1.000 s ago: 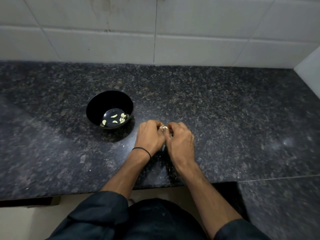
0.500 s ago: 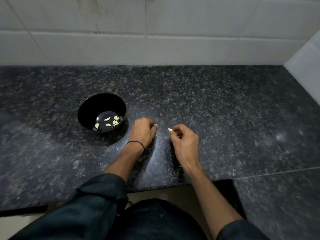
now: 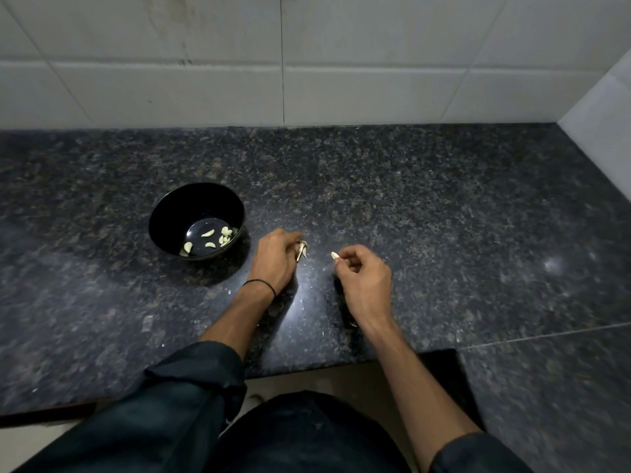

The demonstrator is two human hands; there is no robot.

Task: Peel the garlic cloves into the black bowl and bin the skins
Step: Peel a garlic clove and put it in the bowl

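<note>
We have the black bowl (image 3: 191,206) standing on the dark granite counter (image 3: 444,216) just left of our hands, close enough, we judge, that a finished clove needs only a short reach across. A handful of peeled cloves (image 3: 209,233) lies on its floor, mostly towards the right side.

Our left hand (image 3: 275,259) rests on the counter right of the bowl, fingers curled down around a small garlic cluster (image 3: 302,249). Only its pale, papery tips poke out past the knuckles, so we cannot tell how much is left in it. Holding the stock there leaves the other hand free for the fine work. A thin black wrist band (image 3: 260,285) sits at that wrist.

Our right hand (image 3: 365,273) is a little apart to the right, raised slightly off the stone. Thumb and forefinger pinch a single small clove (image 3: 335,256), pointing it left, and the remaining fingers curl loosely into the palm, holding nothing.

Whether this clove is bare or has skin on it is too small to tell. No bin shows anywhere. The white tiled wall (image 3: 341,80) closes the far edge.
</note>
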